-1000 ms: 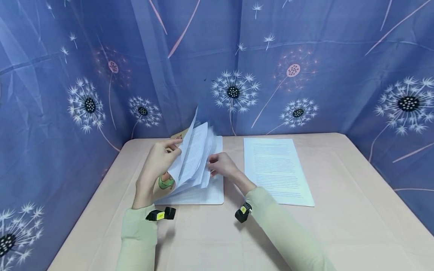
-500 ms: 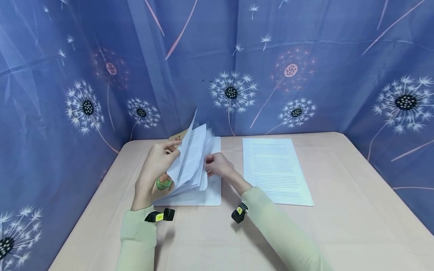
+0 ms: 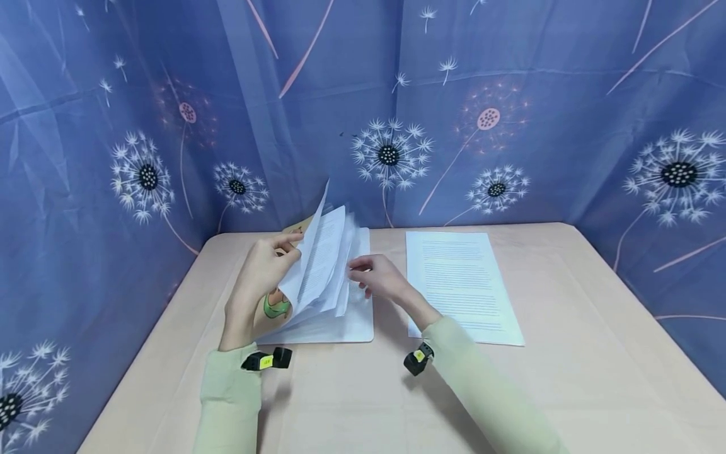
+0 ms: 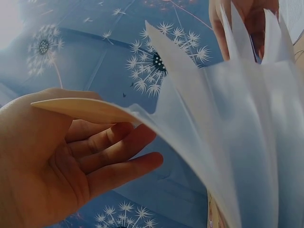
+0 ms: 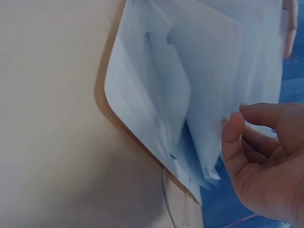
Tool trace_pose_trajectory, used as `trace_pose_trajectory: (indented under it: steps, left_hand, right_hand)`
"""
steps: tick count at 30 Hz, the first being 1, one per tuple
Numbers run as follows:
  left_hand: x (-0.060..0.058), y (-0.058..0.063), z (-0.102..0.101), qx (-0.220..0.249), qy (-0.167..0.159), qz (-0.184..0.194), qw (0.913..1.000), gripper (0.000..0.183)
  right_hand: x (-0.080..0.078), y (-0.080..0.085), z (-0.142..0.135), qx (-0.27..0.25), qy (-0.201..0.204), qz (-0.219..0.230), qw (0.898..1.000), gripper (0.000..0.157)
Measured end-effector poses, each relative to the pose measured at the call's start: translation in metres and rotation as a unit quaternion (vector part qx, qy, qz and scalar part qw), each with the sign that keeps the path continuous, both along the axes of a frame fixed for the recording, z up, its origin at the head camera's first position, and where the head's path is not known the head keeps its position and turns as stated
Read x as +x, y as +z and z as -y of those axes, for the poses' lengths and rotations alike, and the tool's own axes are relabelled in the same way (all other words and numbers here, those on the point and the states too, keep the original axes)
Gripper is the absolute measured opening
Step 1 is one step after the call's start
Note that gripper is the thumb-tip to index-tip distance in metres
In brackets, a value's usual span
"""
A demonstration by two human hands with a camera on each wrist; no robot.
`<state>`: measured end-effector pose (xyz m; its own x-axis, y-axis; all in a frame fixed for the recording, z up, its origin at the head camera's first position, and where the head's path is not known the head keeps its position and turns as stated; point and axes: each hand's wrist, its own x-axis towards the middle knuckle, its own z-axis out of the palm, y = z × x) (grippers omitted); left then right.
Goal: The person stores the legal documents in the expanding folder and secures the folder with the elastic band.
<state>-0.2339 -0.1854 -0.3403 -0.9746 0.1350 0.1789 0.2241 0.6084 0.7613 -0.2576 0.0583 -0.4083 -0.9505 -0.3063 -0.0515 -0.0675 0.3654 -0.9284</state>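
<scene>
Nearest, pale green sleeves (image 3: 232, 400) reach across the pinkish table (image 3: 351, 403), and a black device (image 3: 416, 358) with a yellow label sits at each wrist. Beyond them, the left hand (image 3: 262, 272) pinches the tan cover (image 3: 276, 306) of a booklet, thumb on one side and fingers on the other, tilting it up. The right hand (image 3: 381, 275) is at the outer edge of the booklet's fanned white sheets (image 3: 326, 258), its grip nearly closed, thumb and forefinger tips close together; whether paper lies between them, I cannot tell. The open booklet rests left of centre on the table. To its right, apart from it, lies a printed stack (image 3: 462, 284). Farthest back hangs a blue curtain (image 3: 544, 38) patterned with dandelions.
</scene>
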Motion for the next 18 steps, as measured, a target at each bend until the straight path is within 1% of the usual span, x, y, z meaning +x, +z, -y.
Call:
trace_pose_trajectory:
  steps: [2, 8, 13, 16, 17, 18]
  left_hand:
    - [0.0, 0.0, -0.001, -0.001, 0.0, 0.002, 1.0, 0.045]
    - [0.001, -0.001, 0.0, -0.006, 0.002, -0.001, 1.0, 0.044]
    - [0.0, -0.002, 0.0, -0.006, 0.0, -0.003, 1.0, 0.045]
    - [0.0, -0.002, 0.0, -0.007, -0.001, -0.001, 1.0, 0.045]
    - [0.0, -0.002, 0.0, -0.007, -0.001, 0.0, 1.0, 0.045]
    - [0.0, -0.002, 0.0, -0.006, -0.001, 0.002, 1.0, 0.045]
  right_hand:
    - [0.002, 0.002, -0.007, 0.015, 0.002, -0.016, 1.0, 0.035]
    - [0.006, 0.004, -0.027, 0.024, 0.014, -0.052, 0.998, 0.038]
    - [0.009, 0.003, -0.044, 0.042, 0.008, -0.057, 0.997, 0.036]
    - [0.011, 0.002, -0.054, 0.043, 0.01, -0.065, 0.997, 0.036]
    - [0.015, 0.007, -0.056, 0.046, 0.012, -0.066, 0.997, 0.036]
    - [0.016, 0.007, -0.059, 0.046, 0.015, -0.069, 0.996, 0.036]
